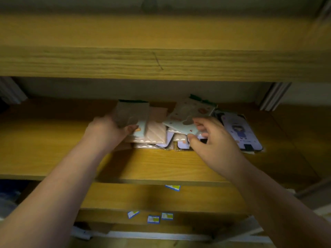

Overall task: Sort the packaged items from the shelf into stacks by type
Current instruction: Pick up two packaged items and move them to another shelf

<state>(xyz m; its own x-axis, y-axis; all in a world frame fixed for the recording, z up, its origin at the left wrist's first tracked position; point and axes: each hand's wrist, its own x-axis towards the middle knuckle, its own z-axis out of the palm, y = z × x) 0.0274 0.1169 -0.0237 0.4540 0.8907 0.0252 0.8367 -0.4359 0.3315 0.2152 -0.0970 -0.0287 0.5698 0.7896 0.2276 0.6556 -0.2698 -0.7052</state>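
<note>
Several flat packaged items lie in a loose pile on the wooden shelf point(161, 163). My left hand point(107, 130) grips a pale blue packet point(133, 119) at the pile's left end, thumb on its near edge. My right hand point(213, 140) pinches the near corner of a light blue packet with a cloud print point(188, 115), which is tilted up off the pile. Between the hands a peach quilted packet point(156, 130) lies on top. A lilac packet with a cartoon figure point(240, 130) lies flat on the shelf just right of my right hand.
An upper shelf board point(161, 59) overhangs the pile closely. A white upright rail point(274, 95) stands at the back right. Small blue-edged cards point(153, 219) lie on lower shelf boards below. The left part of the shelf holds nothing visible.
</note>
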